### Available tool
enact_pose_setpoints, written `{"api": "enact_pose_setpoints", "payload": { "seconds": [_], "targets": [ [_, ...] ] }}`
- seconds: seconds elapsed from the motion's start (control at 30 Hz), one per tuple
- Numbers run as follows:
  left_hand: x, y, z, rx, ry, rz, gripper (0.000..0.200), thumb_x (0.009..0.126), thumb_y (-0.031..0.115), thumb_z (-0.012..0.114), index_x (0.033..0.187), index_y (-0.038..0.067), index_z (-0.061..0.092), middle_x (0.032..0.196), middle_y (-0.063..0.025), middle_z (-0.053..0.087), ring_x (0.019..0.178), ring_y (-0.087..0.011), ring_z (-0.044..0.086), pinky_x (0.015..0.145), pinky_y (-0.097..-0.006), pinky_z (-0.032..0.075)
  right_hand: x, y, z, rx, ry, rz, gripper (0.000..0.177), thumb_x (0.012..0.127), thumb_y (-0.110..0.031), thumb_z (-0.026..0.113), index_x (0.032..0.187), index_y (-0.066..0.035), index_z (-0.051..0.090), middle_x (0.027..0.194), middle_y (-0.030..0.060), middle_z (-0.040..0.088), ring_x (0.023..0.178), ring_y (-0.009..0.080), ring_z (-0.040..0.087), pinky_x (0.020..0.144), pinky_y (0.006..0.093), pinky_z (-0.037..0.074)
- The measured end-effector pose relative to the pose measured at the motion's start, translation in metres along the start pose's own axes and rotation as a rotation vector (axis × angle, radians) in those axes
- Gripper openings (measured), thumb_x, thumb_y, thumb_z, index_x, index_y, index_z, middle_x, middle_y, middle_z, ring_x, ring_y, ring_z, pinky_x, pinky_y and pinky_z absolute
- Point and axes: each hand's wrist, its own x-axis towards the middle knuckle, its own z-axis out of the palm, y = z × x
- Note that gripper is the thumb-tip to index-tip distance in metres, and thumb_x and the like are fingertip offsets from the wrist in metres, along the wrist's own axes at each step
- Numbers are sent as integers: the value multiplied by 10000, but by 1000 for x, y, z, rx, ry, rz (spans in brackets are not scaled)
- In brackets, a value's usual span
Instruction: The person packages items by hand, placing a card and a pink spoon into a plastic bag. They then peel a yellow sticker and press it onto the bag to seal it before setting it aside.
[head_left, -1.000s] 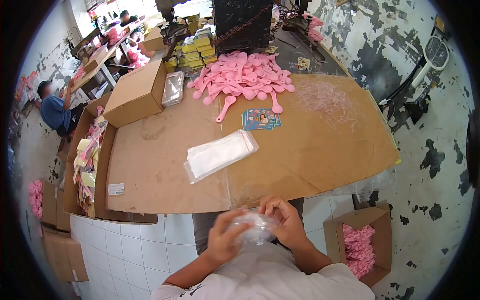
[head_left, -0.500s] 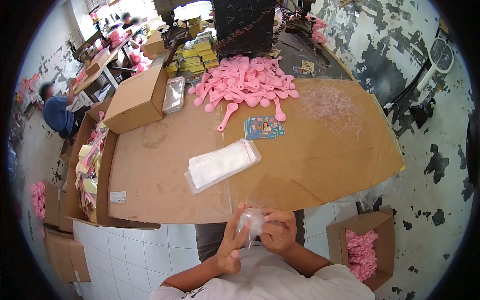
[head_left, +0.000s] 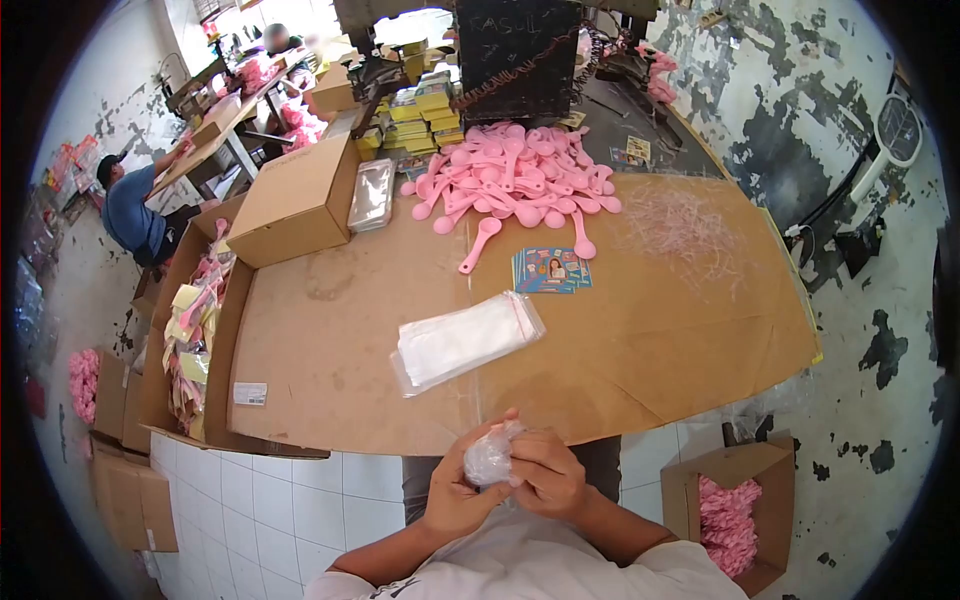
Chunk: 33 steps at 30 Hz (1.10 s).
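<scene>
Both hands are together in front of my lap, below the near edge of the table, around a crumpled wad of clear plastic point(head_left: 489, 458). My left hand point(head_left: 451, 492) cups it from the left, and my right hand point(head_left: 549, 474) pinches its right side with bent fingers. Beyond them on the table lies a stack of clear plastic bags point(head_left: 468, 342). Farther back are a small pile of printed cards point(head_left: 552, 271) and a large heap of pink measuring spoons point(head_left: 520, 178). A single pink spoon point(head_left: 481, 246) lies just in front of the heap.
A closed cardboard box point(head_left: 295, 205) and a clear-wrapped pack point(head_left: 371, 195) stand at the back left. An open carton point(head_left: 240, 330) of packed pink items lines the left edge. Thin plastic strips point(head_left: 690, 235) lie at right; a box of pink pieces point(head_left: 775, 530) is on the floor.
My left hand's fingers have closed from a more stretched pose around the plastic wad, which looks rounder. My right hand stays on it. The whole view has shifted slightly.
</scene>
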Motion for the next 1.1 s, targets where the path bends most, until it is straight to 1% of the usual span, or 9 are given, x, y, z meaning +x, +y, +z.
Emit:
{"api": "enact_pose_setpoints", "payload": {
  "seconds": [0.1, 0.17, 0.33, 0.47, 0.57, 0.7, 0.9, 1.03, 1.1],
  "targets": [
    [-7, 0, -11, 67, 127, -9, 576, 850, -56, 740, 1367, 9, 494, 1408, -205, 586, 1232, -239, 611, 1040, -379, 493, 10, -14, -16, -68, -167, 53, 366, 808, 22, 726, 1168, -44, 726, 1264, 172, 650, 1165, 338, 652, 992, 444, 514],
    [-7, 5, -16, 153, 269, -38, 507, 877, -71, 716, 1337, 11, 519, 1348, -168, 630, 1159, -210, 644, 989, -353, 520, 4, -6, -13, 112, 19, 48, 367, 824, 8, 714, 1189, -34, 710, 1330, 171, 629, 1226, 353, 623, 1055, 486, 466],
    [13, 33, -26, -590, 385, -333, 409, 930, -36, 646, 1315, 42, 532, 1186, -95, 668, 1019, -198, 676, 869, -351, 564, -26, 18, -20, 7, -140, 80, 358, 878, -121, 725, 1234, -96, 697, 1484, 153, 522, 1342, 401, 524, 1117, 570, 392],
    [8, 12, -8, -160, 386, -254, 482, 877, -113, 615, 1327, 50, 560, 1240, -117, 655, 1123, -258, 659, 960, -362, 531, -20, 4, -5, -161, -16, -159, 340, 841, -211, 778, 1179, -204, 738, 1412, 89, 582, 1305, 347, 540, 1094, 497, 427],
    [10, 4, -13, 317, -92, 211, 537, 808, -139, 625, 1313, 41, 595, 1219, -161, 649, 1231, -307, 615, 1046, -393, 482, 17, -15, -24, -215, -111, -231, 365, 736, -220, 834, 1094, -226, 765, 1199, 13, 660, 1213, 299, 568, 1073, 386, 422],
    [6, 11, -12, 264, -260, 201, 636, 751, -175, 562, 1348, 42, 599, 1320, -217, 505, 1338, -389, 503, 1108, -437, 424, 37, -17, -29, 84, -24, 28, 378, 782, -200, 822, 1128, -112, 698, 1200, 89, 652, 1138, 298, 599, 983, 428, 494],
    [-7, 2, -29, 345, -235, 196, 605, 829, 178, 720, 1372, -31, 557, 1358, -217, 453, 1252, -357, 511, 1084, -410, 395, 6, -3, -7, 573, 55, 461, 328, 791, -29, 769, 1078, -13, 611, 1162, 200, 628, 1030, 292, 636, 923, 387, 510],
    [-21, -9, 3, -185, -36, 159, 791, 832, 339, 843, 1418, -60, 491, 1396, -223, 450, 1309, -326, 487, 1086, -425, 390, 0, 0, 0, 164, 203, 235, 340, 786, -59, 797, 1067, -34, 608, 1049, 170, 641, 938, 281, 646, 832, 357, 518],
    [-19, 3, 6, 23, -32, 197, 805, 815, 332, 877, 1418, -37, 492, 1387, -217, 489, 1309, -320, 499, 1071, -424, 405, -1, 2, 0, 163, 235, 251, 327, 786, -68, 802, 1051, -33, 614, 1025, 163, 641, 913, 283, 649, 815, 359, 519]
  ]
}}
